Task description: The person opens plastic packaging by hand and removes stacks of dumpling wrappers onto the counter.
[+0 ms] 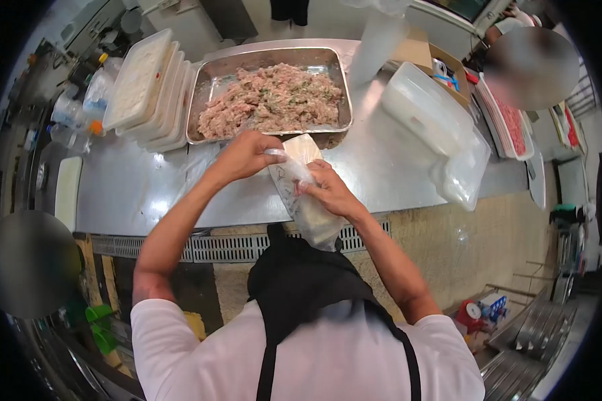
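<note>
A clear plastic bag (318,224) with dark print hangs over the table's front edge, in front of my apron. Out of its upper end shows a pale cream block (303,148), perhaps a stack of thin sheets; I cannot tell. My left hand (253,157) is closed, pinching the bag's film at the block's left side. On the right side, my right hand (329,192) is closed around the bag, thumb on top. Just beyond both hands, a metal tray (350,100) holds a large heap of minced meat with green bits (271,100).
Stacked lidded plastic boxes (140,83) stand left of the tray, with bottles (70,137) farther left. On the right are a translucent plastic container (428,100), a cardboard box (448,67) and a tub of red meat (508,123). Another person (512,23) is at the far right.
</note>
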A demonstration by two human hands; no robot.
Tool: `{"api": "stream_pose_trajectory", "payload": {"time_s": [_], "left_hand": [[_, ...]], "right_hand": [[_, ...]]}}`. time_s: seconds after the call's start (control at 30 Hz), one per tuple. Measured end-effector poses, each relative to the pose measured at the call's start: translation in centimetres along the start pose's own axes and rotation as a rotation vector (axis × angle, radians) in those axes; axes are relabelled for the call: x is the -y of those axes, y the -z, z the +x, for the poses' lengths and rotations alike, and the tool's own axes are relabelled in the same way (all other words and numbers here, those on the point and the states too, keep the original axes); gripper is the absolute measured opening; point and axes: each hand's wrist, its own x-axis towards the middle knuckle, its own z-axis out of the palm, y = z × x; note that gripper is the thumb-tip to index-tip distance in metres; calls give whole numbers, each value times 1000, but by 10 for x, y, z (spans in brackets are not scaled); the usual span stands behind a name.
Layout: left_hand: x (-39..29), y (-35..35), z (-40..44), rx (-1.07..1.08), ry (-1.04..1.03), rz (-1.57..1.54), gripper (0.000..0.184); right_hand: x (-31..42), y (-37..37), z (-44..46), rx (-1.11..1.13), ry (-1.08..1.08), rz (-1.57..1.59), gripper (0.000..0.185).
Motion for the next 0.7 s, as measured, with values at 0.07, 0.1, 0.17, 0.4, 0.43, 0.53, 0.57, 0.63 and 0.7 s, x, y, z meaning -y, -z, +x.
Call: {"api": "stream_pose_trajectory", "payload": {"time_s": [0.07, 0.1, 0.17, 0.4, 0.43, 0.53, 0.57, 0.63, 0.7], "left_hand": [[5, -22, 2, -157, 135, -107, 17], [16, -42, 4, -173, 149, -105, 17], [31, -83, 9, -447, 104, -267, 18], [-23, -131, 14, -718, 178, 159, 29], [-31, -127, 13, -657, 241, 188, 29], [-42, -130, 7, -592, 311, 234, 30], [-44, -133, 4, -583, 324, 249, 31], [-47, -134, 0, -585, 313, 252, 30], [-51, -132, -6, -589, 305, 255, 30]], "right_hand": [[-9, -5, -2, -13, -20, 33, 23], [-11, -6, -3, -78, -108, 199, 23], [-10, -8, -2, -137, -199, 368, 23], [22, -5, -5, -460, -337, 914, 26], [22, -7, -6, -494, -338, 938, 27], [16, -18, -3, -597, -344, 887, 26], [14, -22, -2, -668, -354, 815, 25], [19, -28, 2, -694, -397, 788, 23], [26, -33, 4, -716, -440, 761, 21]]}}
